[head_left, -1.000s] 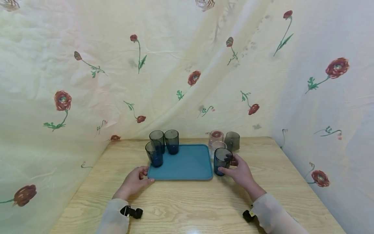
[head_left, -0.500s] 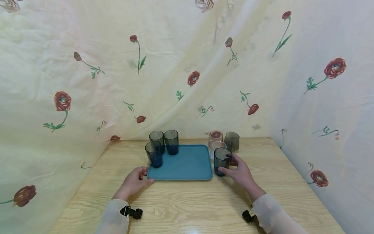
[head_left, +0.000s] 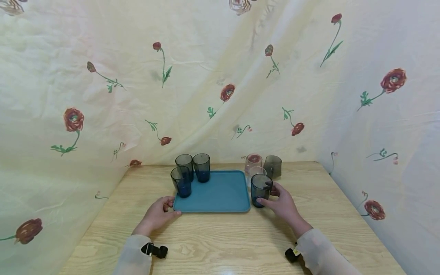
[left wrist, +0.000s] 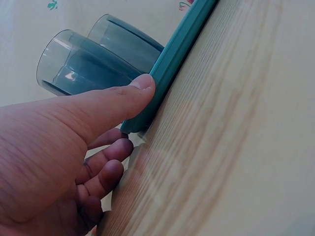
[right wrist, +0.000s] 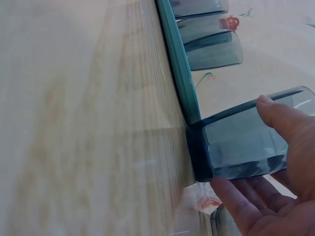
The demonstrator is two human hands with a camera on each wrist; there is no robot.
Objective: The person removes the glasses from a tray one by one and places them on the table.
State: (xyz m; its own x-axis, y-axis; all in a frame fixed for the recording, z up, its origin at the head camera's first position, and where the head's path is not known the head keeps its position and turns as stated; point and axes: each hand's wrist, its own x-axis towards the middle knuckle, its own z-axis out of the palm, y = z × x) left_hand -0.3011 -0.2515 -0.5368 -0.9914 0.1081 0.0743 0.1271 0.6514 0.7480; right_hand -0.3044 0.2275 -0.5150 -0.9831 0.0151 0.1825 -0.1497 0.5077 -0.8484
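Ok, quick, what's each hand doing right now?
Left hand: holding a corner of the blue rectangular tray.
Right hand: holding a transparent dark blue tumbler beside the tray.

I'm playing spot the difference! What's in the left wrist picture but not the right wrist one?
Only the left wrist view shows the left hand, its thumb on the edge of the tray. Only the right wrist view shows the right hand and the glass it holds. Both share the tray, glasses on it, wooden table and flowered cloth.
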